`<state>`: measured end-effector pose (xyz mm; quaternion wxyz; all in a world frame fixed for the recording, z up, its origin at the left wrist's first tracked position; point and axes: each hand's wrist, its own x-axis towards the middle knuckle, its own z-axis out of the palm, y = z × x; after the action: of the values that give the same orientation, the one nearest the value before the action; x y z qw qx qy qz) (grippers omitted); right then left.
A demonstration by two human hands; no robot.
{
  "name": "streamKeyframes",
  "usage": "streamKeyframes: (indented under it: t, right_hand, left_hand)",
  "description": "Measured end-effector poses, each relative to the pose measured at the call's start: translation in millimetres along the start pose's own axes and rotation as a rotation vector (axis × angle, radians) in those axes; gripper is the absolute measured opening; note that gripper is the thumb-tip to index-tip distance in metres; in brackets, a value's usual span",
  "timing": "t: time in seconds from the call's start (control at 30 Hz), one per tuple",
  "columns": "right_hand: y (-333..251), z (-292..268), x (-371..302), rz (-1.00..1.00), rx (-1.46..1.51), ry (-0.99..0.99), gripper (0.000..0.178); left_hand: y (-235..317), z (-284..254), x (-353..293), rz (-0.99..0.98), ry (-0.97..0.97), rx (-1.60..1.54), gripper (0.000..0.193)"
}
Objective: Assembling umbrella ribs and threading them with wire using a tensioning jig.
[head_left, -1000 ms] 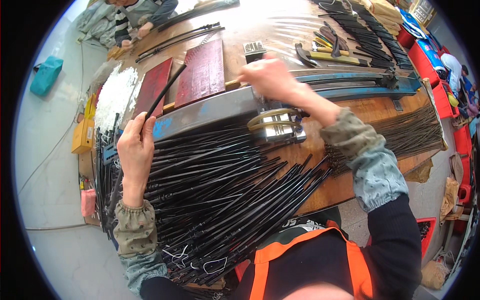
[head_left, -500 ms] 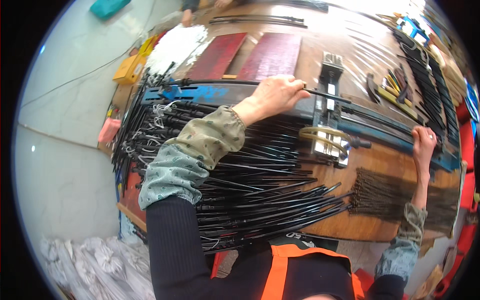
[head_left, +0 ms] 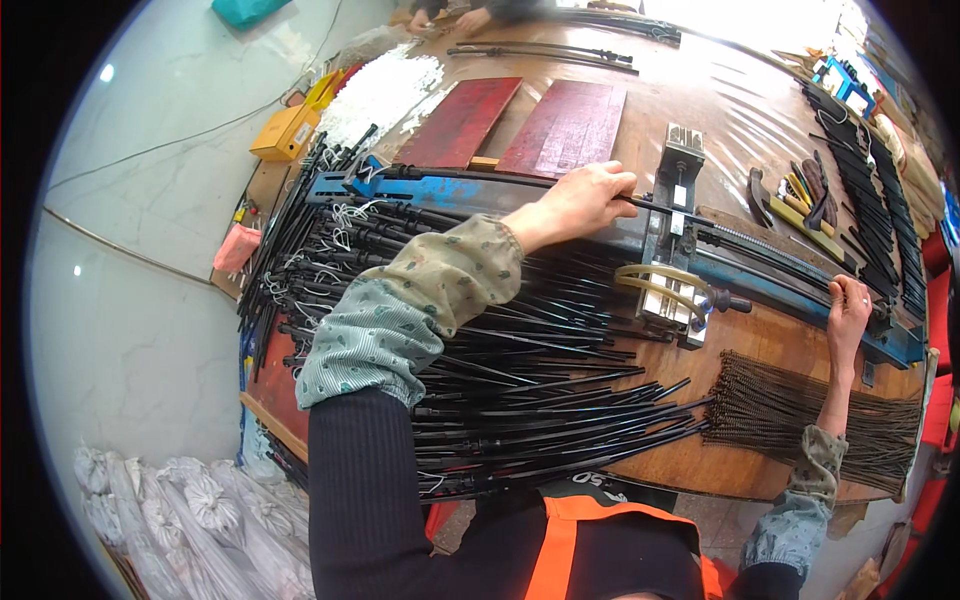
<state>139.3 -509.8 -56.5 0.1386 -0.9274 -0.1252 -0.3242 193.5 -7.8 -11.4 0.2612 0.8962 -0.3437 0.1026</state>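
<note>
My left hand (head_left: 580, 207) is closed around a thin black rod (head_left: 655, 206) lying along a long blue metal bench fixture (head_left: 765, 284). The rod passes the upright metal clamp block (head_left: 682, 160), which has yellowish hoses (head_left: 660, 273) at its near side. Beyond the block, a ridged, spring-like length (head_left: 765, 243) runs toward my right hand. My right hand (head_left: 849, 305) is closed at the fixture's right end; its fingers hide what they pinch. Below my left forearm lie many black rods with fittings and white ties (head_left: 540, 400).
Thin brownish ridged rods (head_left: 810, 420) lie at the near right. Hand tools (head_left: 800, 205) and black strips (head_left: 860, 190) are farther right. Two dark red boards (head_left: 565, 125), white small pieces (head_left: 385, 95) and a yellow box (head_left: 284, 133) stand behind. Another person's hands (head_left: 472, 20) work at the far edge.
The whole scene has shifted slightly right and down in view. Both hands keep their places on the fixture, and the ridged length beyond the clamp shows more plainly.
</note>
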Motion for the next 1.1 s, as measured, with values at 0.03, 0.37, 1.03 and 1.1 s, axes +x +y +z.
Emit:
streamKeyframes:
  t: [0.03,0.37,1.03,1.1]
  right_hand:
    - [-1.5,0.5,0.4,-0.004,-0.001,0.003,0.011]
    - [-14.5,-16.9,-4.6,-0.030,-0.080,-0.003,0.019]
    - [-179.1,15.5,-31.9,-0.114,0.433,-0.182,0.022]
    - [-168.3,24.7,-21.2,-0.074,0.484,-0.156,0.021]
  left_hand:
    - [-3.6,-3.6,1.6,-0.004,-0.097,0.007,0.023]
    - [2.3,6.0,-2.8,0.090,-0.020,0.099,0.024]
    - [10.6,20.4,-7.2,-0.076,-0.020,0.363,0.021]
    - [9.0,28.4,0.5,0.062,0.142,0.318,0.020]
